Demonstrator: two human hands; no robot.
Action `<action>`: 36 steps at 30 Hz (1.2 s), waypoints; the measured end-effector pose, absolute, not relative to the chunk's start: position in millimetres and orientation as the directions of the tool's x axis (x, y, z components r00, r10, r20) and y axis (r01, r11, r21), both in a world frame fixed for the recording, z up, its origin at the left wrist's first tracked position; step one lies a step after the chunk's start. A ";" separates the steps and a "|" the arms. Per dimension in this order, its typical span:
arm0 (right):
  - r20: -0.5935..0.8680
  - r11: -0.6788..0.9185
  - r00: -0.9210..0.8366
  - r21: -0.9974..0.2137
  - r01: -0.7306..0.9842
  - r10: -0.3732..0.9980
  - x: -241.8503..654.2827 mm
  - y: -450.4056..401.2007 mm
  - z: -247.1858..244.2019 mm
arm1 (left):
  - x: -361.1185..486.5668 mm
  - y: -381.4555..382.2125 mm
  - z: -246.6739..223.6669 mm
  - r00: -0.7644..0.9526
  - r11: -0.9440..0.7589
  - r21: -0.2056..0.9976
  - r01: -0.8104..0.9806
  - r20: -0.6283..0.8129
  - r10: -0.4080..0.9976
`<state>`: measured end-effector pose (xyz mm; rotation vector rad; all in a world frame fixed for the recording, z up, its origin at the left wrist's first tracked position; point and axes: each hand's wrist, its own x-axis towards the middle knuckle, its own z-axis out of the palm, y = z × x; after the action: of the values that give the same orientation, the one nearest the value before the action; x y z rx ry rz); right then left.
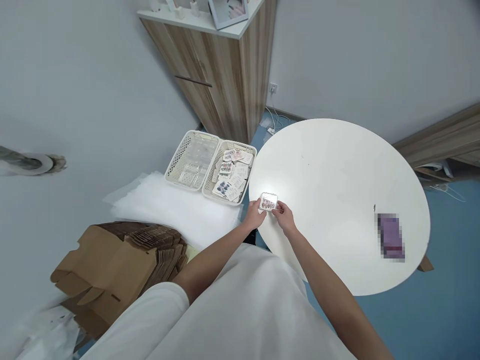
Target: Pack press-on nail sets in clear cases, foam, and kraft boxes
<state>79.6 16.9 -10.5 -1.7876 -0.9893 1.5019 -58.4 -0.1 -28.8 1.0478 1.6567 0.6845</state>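
Between my two hands is a small clear plastic box [269, 201] with a set of press-on nails showing inside. My left hand [255, 215] grips its left side, with the fingers closed at the edge. On the opposite side, my right hand [284, 216] pinches the lower right corner. The box is held over the near left edge of the round white table [337, 175]. Just left of the table, a white basket [228, 201] holds many nail cards [234, 175]. Another white basket [172, 172] beside it contains clear plastic boxes [190, 174].
White translucent sheets [161, 205] lie in front of the baskets. Folded brown cardboard boxes [112, 270] are stacked at the lower left. A blurred purple object [390, 236] lies on the table's right side. Behind stands a wooden cabinet [225, 75] with a picture frame [225, 22].
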 end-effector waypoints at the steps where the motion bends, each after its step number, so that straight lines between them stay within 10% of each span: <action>1: -0.541 -0.546 0.075 -0.822 0.163 0.838 76.1 19.8 -12.1 | -60.8 2.8 -31.8 -0.106 0.457 0.835 0.306 -0.448 0.888; 36: -0.641 -0.644 0.105 -0.765 -0.006 0.761 71.4 27.4 -18.4 | -73.8 16.4 -19.1 -0.067 0.571 0.820 -0.046 -0.573 0.817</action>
<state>71.4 27.4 -18.4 -1.7729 -0.7387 1.6002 -73.8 16.4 -19.1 0.6945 1.4758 0.8112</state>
